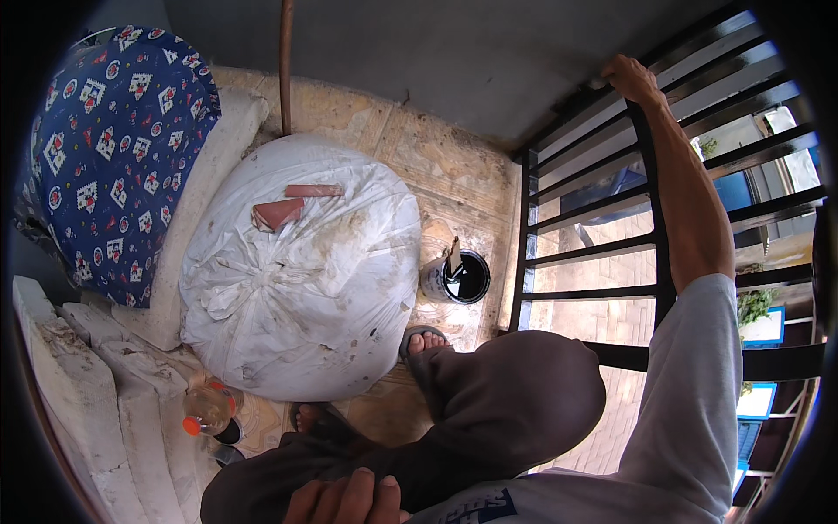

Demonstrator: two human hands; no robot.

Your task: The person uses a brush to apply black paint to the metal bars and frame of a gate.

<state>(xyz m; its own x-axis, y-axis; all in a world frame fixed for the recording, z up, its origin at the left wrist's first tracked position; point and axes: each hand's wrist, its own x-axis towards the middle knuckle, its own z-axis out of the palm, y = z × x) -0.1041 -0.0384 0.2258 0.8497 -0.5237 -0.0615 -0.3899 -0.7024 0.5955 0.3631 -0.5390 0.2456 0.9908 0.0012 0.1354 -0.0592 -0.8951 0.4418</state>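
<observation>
My right arm stretches up along the black metal railing (659,262). My right hand (635,80) is closed at the railing's far end by the grey wall; whether something small lies under its fingers I cannot make out. Low in the view, my left hand (345,499) is by my lap with curled fingers, its palm hidden. Between my feet and the wall stands an open can of black paint (472,278) with a paintbrush (454,258) upright in it. Beside it sits a big, dirty white sack (305,262), with two reddish-brown sandpaper pieces (279,213) on top.
A blue patterned cloth (122,157) covers something bulky at left. Pale slabs (96,384) lean below it, near a bottle with an orange cap (205,410). A brown pole (285,70) stands behind the sack. Paving (594,327) shows through the railing.
</observation>
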